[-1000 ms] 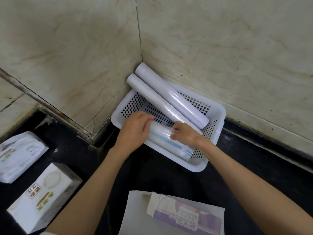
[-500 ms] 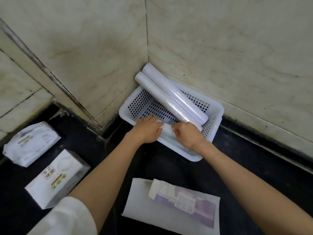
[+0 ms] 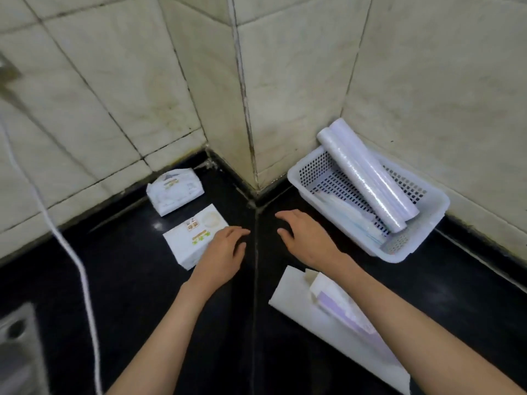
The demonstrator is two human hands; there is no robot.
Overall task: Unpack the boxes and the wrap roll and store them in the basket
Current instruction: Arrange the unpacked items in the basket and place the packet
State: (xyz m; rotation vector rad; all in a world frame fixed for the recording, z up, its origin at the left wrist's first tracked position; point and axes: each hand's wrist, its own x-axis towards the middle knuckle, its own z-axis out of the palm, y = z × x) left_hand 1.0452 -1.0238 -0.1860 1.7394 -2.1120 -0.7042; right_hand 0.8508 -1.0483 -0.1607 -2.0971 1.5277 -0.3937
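A white perforated basket [image 3: 427, 223] sits on the black counter against the right wall. Two long wrap rolls [image 3: 368, 178] lean across it, their upper ends over the rim, and a bagged flat pack [image 3: 350, 218] lies on its floor. A white box with green print [image 3: 191, 238] lies left of centre. My left hand [image 3: 222, 252] hovers over that box's right end, fingers apart and empty. My right hand [image 3: 305, 238] is open too, above the bare counter between the box and the basket.
A soft white packet [image 3: 174, 192] lies against the back left wall. Empty white and purple packaging [image 3: 336, 317] lies under my right forearm. A white cord [image 3: 71, 252] hangs at the left, and a metal fixture [image 3: 17, 349] fills the bottom-left corner. Tiled walls form a jutting corner.
Both hands have let go of the bagged pack, which now lies in the basket, and have moved left toward the white box. The view has swung left.
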